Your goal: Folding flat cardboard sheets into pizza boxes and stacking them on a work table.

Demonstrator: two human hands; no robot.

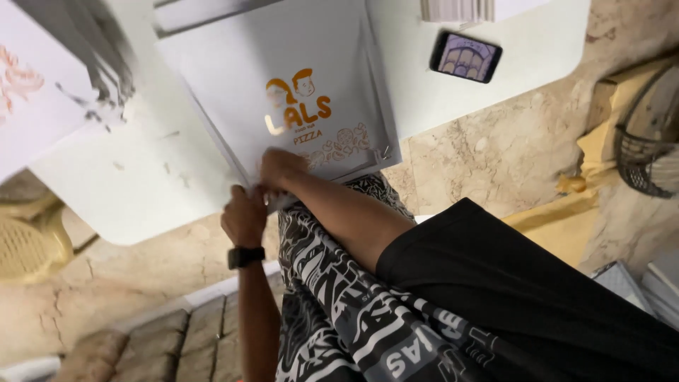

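At the far left a stack of flat white sheets (35, 85) overhung the white bench (141, 191). The left hand (244, 216), a black watch (245, 256) on its wrist, came up from below with fingers curled, pinching the near corner of the flat pizza box (283, 78). The box lay tilted on the bench, its long axis running from that corner up and away. The right hand (281, 168) pressed down on the same corner, fingers bunched together. Bare bench lay beyond to the right, where a phone (465, 56) rested well apart.
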